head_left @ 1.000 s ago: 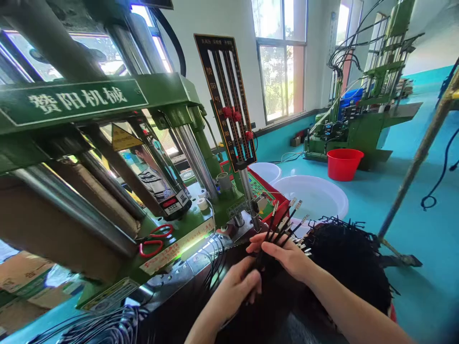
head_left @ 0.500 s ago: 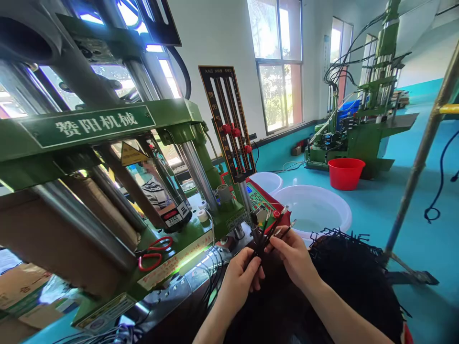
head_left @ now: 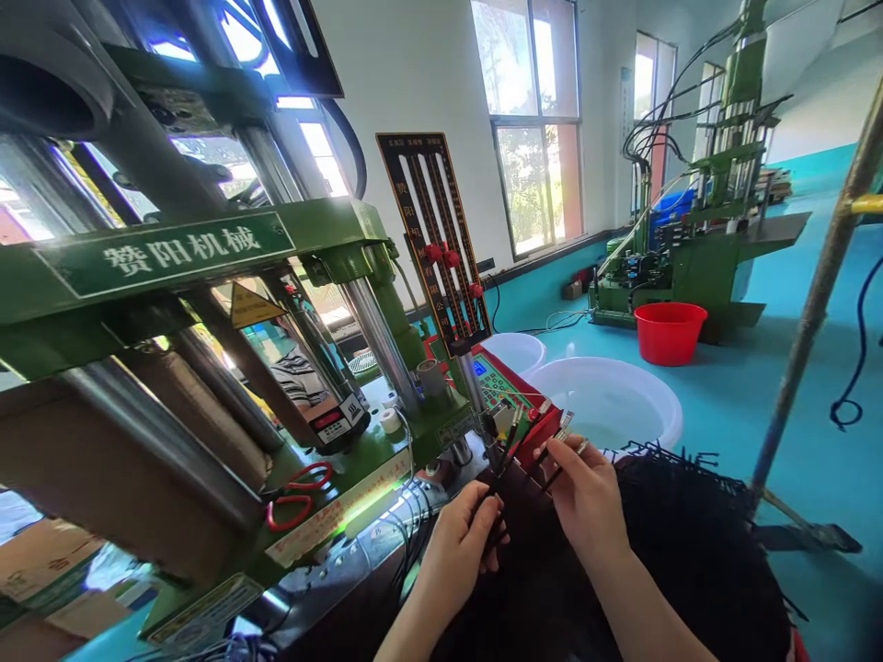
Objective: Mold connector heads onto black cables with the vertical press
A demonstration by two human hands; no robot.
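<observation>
Hands apart, the left hand (head_left: 461, 535) gripped black cables (head_left: 509, 450) above a dark surface (head_left: 524, 598), the right hand (head_left: 586, 487) pinching some near their metal tips (head_left: 567, 421). Beside me stood a green press (head_left: 327, 226); farther off, a red bucket (head_left: 670, 336) sat on turquoise floor (head_left: 731, 395).

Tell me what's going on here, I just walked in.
The person's left hand is closed around black cables, while the right hand pinches cable ends near their metal connectors. Both hands are beside a green press, where red-handled scissors lie. A heap of black pieces sits to their right.
</observation>
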